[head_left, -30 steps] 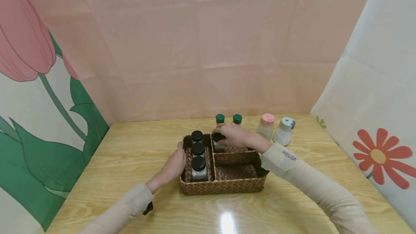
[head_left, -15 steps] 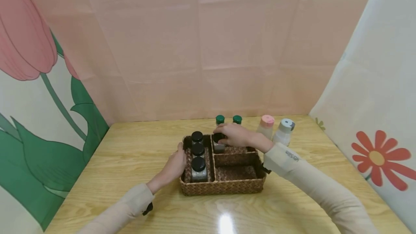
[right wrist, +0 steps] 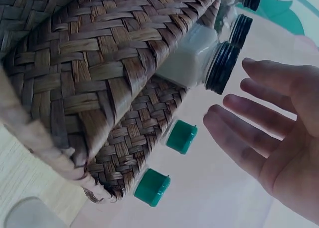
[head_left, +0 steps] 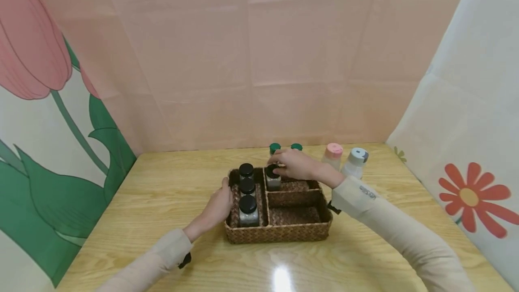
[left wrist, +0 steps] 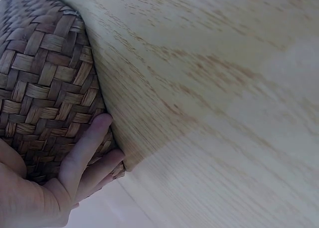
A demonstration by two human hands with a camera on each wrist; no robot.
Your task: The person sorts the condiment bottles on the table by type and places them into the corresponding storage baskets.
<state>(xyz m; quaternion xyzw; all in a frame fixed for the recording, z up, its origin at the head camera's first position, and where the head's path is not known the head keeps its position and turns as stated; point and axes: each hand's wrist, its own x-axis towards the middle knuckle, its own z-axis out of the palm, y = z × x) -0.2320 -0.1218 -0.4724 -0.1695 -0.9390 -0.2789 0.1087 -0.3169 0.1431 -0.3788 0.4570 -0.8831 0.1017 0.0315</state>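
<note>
My left hand (head_left: pixel 219 203) rests against the left side of a brown woven basket (head_left: pixel 279 233). In the left wrist view its fingers (left wrist: pixel 88 145) lie straight along the outer weave. A glass jar with a black lid (head_left: pixel 273 183) stands in the basket's back right compartment, at its left end. Above that jar is my right hand (head_left: pixel 298 164). The right wrist view shows its fingers spread and apart from the black lid (right wrist: pixel 222 68). Three similar jars, the front one (head_left: pixel 248 215) nearest me, stand in a row in the left compartment.
Behind the basket stand two green-capped bottles, the left green cap (head_left: pixel 275 147) and the right green cap (head_left: pixel 297 146). Right of them are a pink-capped bottle (head_left: pixel 333 157) and a pale blue-capped bottle (head_left: pixel 354 164). A wooden table (head_left: pixel 170 184) carries everything.
My right hand has let go of the jar's lid and moved slightly up and right. The jar stays in its compartment. My left hand has not visibly moved.
</note>
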